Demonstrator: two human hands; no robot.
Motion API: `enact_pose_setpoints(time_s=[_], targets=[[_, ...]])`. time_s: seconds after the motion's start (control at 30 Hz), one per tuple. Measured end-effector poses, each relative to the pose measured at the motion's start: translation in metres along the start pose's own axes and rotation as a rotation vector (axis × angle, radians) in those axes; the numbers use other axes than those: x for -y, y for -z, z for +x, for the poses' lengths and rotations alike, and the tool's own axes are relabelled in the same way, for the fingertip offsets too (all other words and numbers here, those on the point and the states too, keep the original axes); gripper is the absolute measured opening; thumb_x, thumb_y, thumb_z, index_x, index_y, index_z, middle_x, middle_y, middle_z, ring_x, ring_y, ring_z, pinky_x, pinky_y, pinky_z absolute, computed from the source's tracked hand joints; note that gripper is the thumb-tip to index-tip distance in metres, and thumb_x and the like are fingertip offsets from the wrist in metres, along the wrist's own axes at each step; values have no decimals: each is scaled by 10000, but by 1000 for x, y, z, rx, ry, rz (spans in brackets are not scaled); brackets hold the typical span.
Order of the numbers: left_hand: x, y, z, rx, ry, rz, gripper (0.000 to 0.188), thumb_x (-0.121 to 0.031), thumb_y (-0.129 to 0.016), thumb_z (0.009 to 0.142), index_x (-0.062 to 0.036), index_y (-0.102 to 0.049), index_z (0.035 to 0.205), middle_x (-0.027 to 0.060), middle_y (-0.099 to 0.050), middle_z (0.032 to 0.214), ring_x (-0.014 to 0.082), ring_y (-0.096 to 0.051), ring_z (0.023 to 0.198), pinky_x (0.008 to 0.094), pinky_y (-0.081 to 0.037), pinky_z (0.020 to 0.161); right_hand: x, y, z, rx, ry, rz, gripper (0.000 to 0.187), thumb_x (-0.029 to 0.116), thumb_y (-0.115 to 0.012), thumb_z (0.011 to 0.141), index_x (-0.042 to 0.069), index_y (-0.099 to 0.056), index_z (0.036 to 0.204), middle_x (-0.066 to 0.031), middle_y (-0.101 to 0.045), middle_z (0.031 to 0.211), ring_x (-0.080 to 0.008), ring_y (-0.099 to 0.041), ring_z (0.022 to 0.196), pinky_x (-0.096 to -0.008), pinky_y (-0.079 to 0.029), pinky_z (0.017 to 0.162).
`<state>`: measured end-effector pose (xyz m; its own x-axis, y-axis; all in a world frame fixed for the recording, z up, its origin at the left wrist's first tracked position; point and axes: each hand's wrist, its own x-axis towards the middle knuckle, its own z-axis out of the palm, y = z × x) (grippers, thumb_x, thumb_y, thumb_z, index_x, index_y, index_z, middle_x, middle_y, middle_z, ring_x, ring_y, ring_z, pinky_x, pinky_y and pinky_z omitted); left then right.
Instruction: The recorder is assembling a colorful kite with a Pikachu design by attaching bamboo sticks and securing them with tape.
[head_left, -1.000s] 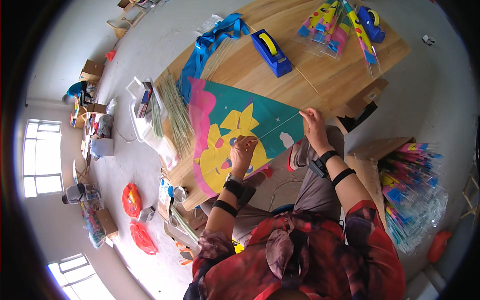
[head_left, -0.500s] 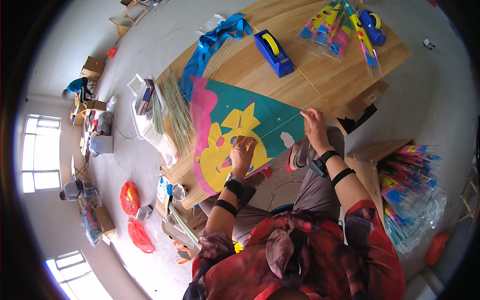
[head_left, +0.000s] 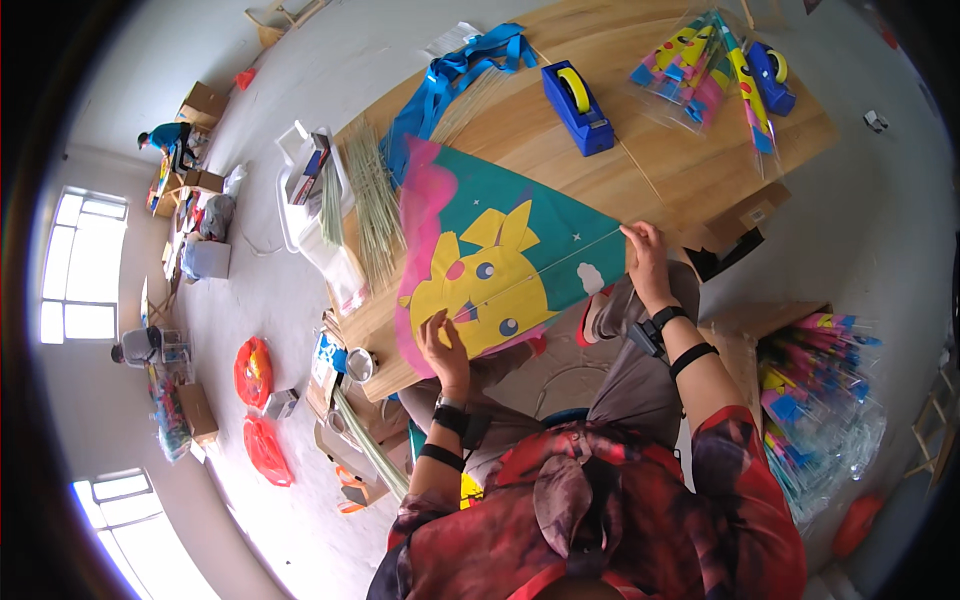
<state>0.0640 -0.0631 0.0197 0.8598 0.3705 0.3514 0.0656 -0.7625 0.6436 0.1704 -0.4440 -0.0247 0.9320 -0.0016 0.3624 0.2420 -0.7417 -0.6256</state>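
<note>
Counts, head view:
- Kite, teal and pink with yellow cartoon figure (head_left: 500,265): 1, flat on the bench (head_left: 690,160).
- Blue tape dispensers: 2, one mid-bench (head_left: 577,105), one at the far right (head_left: 770,75).
- Blue ribbon bundle (head_left: 450,75): 1.
- Bundles of thin sticks (head_left: 372,200): number unclear.
- Red bags on floor (head_left: 255,372): 2.
- Hands on kite: 2.

Kite (head_left: 500,265): thin sheet, smooth, slight sheen, lying on table (head_left: 660,150). Table: pale wood, matt, grain visible. Tape dispenser (head_left: 577,106) beyond kite: blue glossy plastic. Sticks (head_left: 372,200) left of kite: thin, pale, matt. Packed kites (head_left: 712,62): clear shiny film.
</note>
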Motion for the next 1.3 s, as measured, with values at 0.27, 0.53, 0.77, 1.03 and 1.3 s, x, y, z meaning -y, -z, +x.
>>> enact_pose_setpoints(time_s=[0.27,0.53,0.77,1.03,1.3], targets=[[58,37,-35,-53,83,190,403,-65,-611,938,-41,-588,1340,190,-590,1285,381,-542,1222,483,-416,1059,3,3,0,43,1,9,625,-192,-553,791,97,-600,1343,-153,-522,1285,-370,-522,1216,-444,-447,1051],[42,26,-37,131,22,310,522,-87,-606,927,-79,-519,1442,169,-506,1430,379,-437,1364,511,-316,1154,2,2,0,10,54,-18,649,-213,-545,767,102,-613,1331,-154,-536,1252,-368,-534,1194,-447,-440,1047],[40,26,-39,151,-1,363,491,-107,-628,920,-120,-564,1406,156,-499,1433,375,-434,1363,510,-304,1159,-1,2,0,34,48,-39,665,-231,-518,785,108,-609,1349,-147,-519,1262,-355,-519,1217,-430,-430,1060],[38,30,-35,155,-2,344,466,-114,-631,921,-121,-579,1384,154,-498,1425,369,-435,1359,506,-302,1157,1,2,0,21,53,-35,652,-218,-560,775,118,-626,1329,-143,-531,1248,-351,-532,1179,-433,-441,1035],[38,29,-36,153,-3,335,473,-134,-641,917,-123,-582,1387,146,-496,1428,368,-428,1363,505,-303,1153,0,0,-2,27,43,-51,664,-214,-563,781,127,-619,1348,-135,-527,1257,-341,-533,1170,-425,-441,1034]])
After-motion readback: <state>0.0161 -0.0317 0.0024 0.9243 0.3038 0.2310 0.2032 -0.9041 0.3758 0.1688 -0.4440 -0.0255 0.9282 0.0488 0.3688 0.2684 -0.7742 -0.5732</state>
